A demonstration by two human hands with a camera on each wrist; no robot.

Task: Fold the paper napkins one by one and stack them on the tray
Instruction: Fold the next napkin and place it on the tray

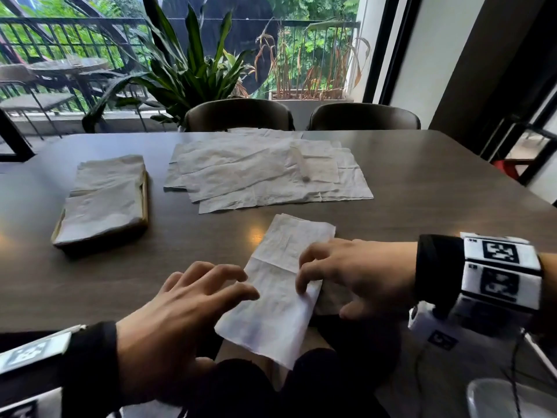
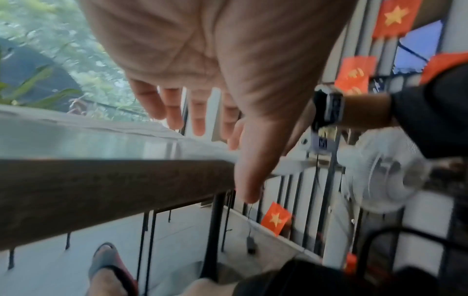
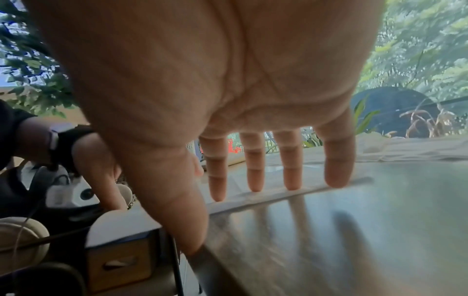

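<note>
A white paper napkin, folded into a long strip, lies slanted at the table's near edge with its lower end hanging over. My left hand has its fingers spread, and the fingertips touch the strip's left edge. My right hand presses its fingertips on the strip's right edge, thumb apart at the table's edge. Neither hand grips the paper. At the left, a wooden tray holds a stack of folded napkins. A loose pile of unfolded napkins lies in the middle of the table, beyond the strip.
The dark wooden table has two chairs along its far side and a potted plant behind them by the window. A white fan stands on the floor to my right. My knees sit under the near edge.
</note>
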